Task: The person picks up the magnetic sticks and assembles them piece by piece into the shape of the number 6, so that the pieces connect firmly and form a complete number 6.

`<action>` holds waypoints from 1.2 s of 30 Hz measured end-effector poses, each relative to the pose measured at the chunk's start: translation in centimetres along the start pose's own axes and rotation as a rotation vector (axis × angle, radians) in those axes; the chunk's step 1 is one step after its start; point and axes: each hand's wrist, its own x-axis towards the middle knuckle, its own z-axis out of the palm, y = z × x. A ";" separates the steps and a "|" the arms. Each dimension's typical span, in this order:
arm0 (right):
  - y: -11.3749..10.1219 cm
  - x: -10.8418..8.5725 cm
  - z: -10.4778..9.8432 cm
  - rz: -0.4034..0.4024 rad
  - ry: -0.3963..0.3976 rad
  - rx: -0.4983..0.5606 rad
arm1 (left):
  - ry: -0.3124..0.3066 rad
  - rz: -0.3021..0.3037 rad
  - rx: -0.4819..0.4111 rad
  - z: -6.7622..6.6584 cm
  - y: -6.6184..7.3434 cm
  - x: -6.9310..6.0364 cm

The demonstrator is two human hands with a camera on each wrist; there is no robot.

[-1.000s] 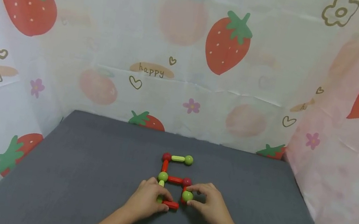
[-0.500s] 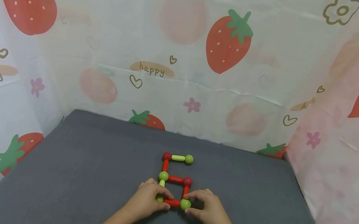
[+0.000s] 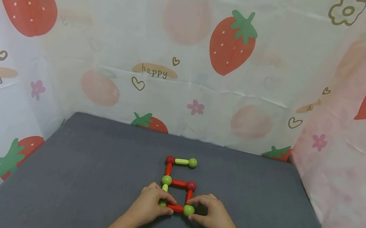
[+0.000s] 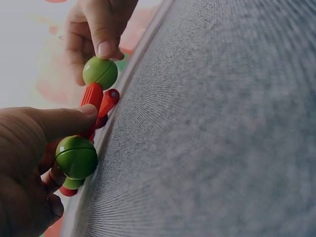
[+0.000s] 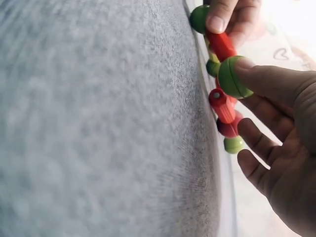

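Note:
Magnetic rods and balls form a figure-six shape on the dark grey table. In the head view my left hand (image 3: 150,201) pinches the near red rod (image 3: 175,208), close to the lower-left green ball (image 4: 76,157). My right hand (image 3: 214,216) holds the lower-right green ball (image 3: 188,211) between thumb and fingers; this ball meets the near rod's right end. Beside it, the right-side red rod (image 5: 222,105) shows a bare metal tip in the right wrist view, apart from the ball. The left-side yellow-green rod (image 3: 165,187) is partly hidden by my left hand.
Beyond the hands lie a middle green ball (image 3: 166,180), two dark red balls, including the right one (image 3: 191,185), and a top yellow-green rod (image 3: 181,161) ending in a green ball (image 3: 193,163). A strawberry-print cloth (image 3: 193,51) surrounds the grey table (image 3: 105,165).
My right hand has brought its green ball nearer to me, down to the near red rod's right end. The left hand keeps its grip, almost still; the rod's right end is now covered.

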 end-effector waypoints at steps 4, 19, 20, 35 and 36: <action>0.0 0.1 -0.1 -0.044 -0.013 -0.019 | 0.000 0.013 0.000 -0.1 -0.1 0.0; -0.9 2.2 -2.7 -0.060 -0.134 -0.005 | 0.022 0.054 -0.002 0.0 -0.6 0.1; -0.9 2.5 -2.8 -0.058 -0.139 0.001 | 0.025 0.053 -0.004 0.1 -0.6 0.1; 0.2 5.2 -3.2 -0.131 -0.244 -0.059 | 0.019 0.033 -0.004 0.2 -0.6 0.1; 0.2 5.3 -3.2 -0.136 -0.258 -0.060 | 0.020 0.035 0.000 0.2 -0.6 0.2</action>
